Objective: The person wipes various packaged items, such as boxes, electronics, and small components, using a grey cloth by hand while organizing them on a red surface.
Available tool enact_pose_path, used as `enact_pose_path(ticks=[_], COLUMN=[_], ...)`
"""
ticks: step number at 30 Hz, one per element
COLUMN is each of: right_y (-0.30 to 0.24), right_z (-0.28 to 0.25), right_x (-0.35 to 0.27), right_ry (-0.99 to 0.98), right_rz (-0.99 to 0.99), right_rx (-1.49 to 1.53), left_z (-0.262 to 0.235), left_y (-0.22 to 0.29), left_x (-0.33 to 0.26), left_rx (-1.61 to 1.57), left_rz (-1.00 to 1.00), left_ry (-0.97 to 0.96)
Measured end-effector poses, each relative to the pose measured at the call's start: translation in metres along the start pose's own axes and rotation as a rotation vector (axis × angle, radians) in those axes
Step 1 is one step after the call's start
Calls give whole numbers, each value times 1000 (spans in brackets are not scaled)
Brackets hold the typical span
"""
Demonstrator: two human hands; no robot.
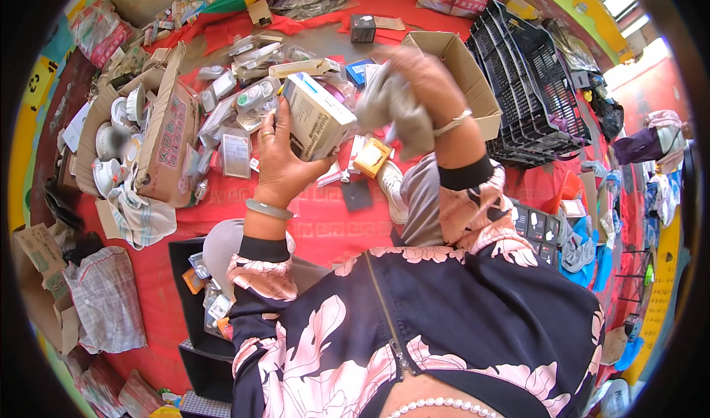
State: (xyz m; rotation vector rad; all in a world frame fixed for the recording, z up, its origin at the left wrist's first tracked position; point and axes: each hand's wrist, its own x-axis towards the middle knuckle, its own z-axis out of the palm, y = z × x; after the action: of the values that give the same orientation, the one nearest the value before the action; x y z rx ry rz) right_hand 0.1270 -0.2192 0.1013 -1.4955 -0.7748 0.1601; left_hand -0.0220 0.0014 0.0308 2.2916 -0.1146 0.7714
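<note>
Floral jacket [473, 307] fills lower centre; left hand [283, 168] grasps box [322, 115], which blurred right hand [425, 78], seemingly clutching cloth [403, 115], could bump loose.

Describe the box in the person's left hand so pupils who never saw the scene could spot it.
Start at the red floor covering, then find the heap of small packages. Toward its right side, the left hand holds a tilted, pale rectangular box. Unlike the packages around it, it is hand-held, with a bluish strip on its white face.
</note>
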Motion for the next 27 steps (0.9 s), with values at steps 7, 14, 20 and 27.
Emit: enact_pose_path(ticks=[7,14,20,27], right_y=[-56,-19,26,39], right_z=[43,74,55,23], right_x=[-19,-5,21,39], right_ry=[37,-297,-32,277], right_rz=[-412,-201,256,103], right_rx=[-277,-332,106,755], left_z=[-4,0,-1,-10], left_y=[26,31,35,12], left_x=[10,-1,-1,-16], left_rx=[-501,-774,-559,-1517], left_rz=[-140,-209,0,-556], left_ry=[-176,-296,-303,-227])
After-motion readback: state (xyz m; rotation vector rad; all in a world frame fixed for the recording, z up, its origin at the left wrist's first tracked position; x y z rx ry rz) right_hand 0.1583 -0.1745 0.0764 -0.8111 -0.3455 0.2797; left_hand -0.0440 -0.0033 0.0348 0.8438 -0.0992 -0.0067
